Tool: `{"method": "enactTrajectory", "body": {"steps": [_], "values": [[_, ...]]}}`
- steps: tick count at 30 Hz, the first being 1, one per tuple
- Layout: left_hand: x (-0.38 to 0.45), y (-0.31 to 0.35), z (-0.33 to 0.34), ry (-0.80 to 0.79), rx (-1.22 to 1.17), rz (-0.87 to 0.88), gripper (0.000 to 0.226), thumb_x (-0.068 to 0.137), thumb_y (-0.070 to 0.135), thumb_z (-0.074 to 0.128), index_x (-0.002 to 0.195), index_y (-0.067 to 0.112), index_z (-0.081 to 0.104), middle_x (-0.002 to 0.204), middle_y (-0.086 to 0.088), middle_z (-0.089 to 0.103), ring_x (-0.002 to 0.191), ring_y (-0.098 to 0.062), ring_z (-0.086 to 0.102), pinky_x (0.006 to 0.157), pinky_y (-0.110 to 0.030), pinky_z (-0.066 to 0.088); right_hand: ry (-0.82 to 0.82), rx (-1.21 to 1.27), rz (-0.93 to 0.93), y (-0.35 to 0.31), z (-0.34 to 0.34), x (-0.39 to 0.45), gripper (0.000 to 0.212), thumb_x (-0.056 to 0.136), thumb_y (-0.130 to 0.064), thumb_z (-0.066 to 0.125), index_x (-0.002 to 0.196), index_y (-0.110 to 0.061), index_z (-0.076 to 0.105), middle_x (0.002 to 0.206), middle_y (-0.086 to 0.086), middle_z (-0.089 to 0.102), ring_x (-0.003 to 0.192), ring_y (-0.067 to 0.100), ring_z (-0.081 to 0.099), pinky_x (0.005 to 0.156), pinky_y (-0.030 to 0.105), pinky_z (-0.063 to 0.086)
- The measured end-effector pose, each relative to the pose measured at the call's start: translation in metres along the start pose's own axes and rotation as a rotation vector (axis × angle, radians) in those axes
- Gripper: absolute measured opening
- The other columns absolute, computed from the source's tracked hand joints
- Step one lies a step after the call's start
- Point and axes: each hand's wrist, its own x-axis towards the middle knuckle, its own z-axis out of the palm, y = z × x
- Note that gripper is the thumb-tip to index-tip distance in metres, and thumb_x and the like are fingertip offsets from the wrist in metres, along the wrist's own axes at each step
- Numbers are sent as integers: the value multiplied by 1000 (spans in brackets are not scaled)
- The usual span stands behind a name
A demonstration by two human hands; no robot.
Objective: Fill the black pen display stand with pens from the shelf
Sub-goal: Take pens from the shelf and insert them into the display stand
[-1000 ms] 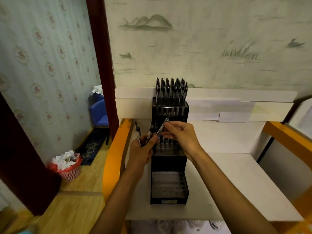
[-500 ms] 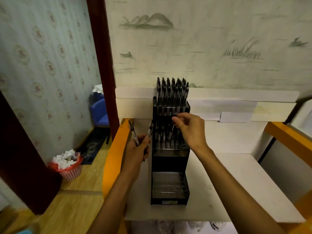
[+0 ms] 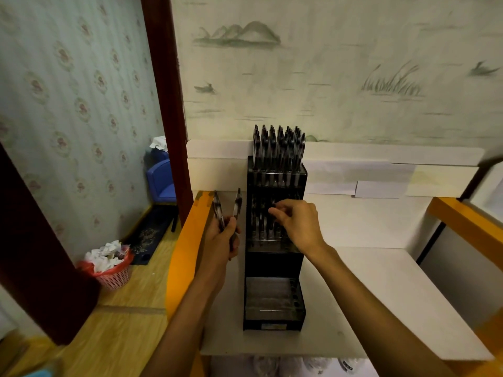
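From the head camera we see a black pen display stand (image 3: 275,268), a tall stepped rack of hard dark plastic, standing upright on a white matte shelf (image 3: 381,295) with an orange rounded edge. Its top tier holds a dense cluster of dark pens (image 3: 277,148) standing upright; the middle tier holds a row of pens (image 3: 261,224) partly hidden by our right hand; the lowest tier, a glossy tray with round holes, shows no pens. A small label sits on the stand's base, too blurred for us to read.

Our left hand (image 3: 223,240), just left of the stand, has its fingers curled round two pens (image 3: 228,210) that splay upward in a V. Our right hand (image 3: 299,224) reaches into the middle tier, its fingers bent toward the pens there; whether it pinches one we cannot tell.

On the wooden floor stands a red mesh basket (image 3: 111,276) filled with crumpled white paper.
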Motion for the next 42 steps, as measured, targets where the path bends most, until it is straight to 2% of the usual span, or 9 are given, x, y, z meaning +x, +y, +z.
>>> {"method": "enactTrajectory", "body": {"steps": [3,6,9,14,20,27,31,37,42], "values": [[-2,-2,0,-40,-16,-2,22,105,20,48,99,3,59,75,-7,57,52,-9,45,46,-23,34,-20,-18,0,2,3,-4,20,89,-32,71,97,-15,77,81,0,75,69,4,63,68,11,46],[-3,-2,1,-70,-10,9,28,105,27,46,96,4,60,68,-9,51,46,-11,39,42,-23,29,-25,-27,3,3,4,-6,19,89,-33,71,92,-16,78,79,-1,74,69,5,65,67,14,47],[-6,-1,5,-77,-44,15,22,105,27,46,105,10,59,77,-4,60,44,-7,37,41,-21,27,-32,-38,27,3,5,-7,20,87,-36,72,87,-17,78,74,-3,73,66,5,65,65,9,43],[-8,1,11,-78,4,28,22,104,28,47,103,10,59,58,8,55,43,-6,37,41,-20,29,-30,48,84,0,-3,-8,20,84,-38,74,74,-21,76,61,-9,68,55,3,66,60,4,46],[-8,-2,19,-32,1,2,21,101,29,55,105,12,68,63,8,63,44,-4,42,40,-17,33,-83,423,122,-21,-13,-8,17,90,-32,70,82,-18,77,70,-2,74,61,16,72,63,31,62],[-12,-6,25,-54,25,17,18,99,32,57,100,24,73,82,-2,73,45,-9,50,41,-18,37,-181,614,200,-26,-11,-11,14,88,-30,72,90,-17,77,81,0,77,76,17,75,66,24,60],[-10,-7,20,-42,190,52,21,103,34,51,107,21,68,88,-4,74,46,-12,57,40,-16,38,-185,715,273,-23,-15,-9,16,91,-25,69,94,-11,76,85,6,77,80,23,75,68,26,60],[-5,-8,8,83,459,170,27,103,30,51,80,19,58,62,3,53,50,0,48,49,-15,39,-26,536,236,-13,-33,5,14,96,-23,63,100,-14,73,82,1,75,75,17,73,71,31,60],[-2,-10,4,109,417,144,21,104,23,48,88,15,60,64,2,54,49,1,48,48,-13,38,98,143,67,-9,-37,7,24,97,-29,61,113,-15,71,95,-2,74,86,13,69,83,29,55]]}}
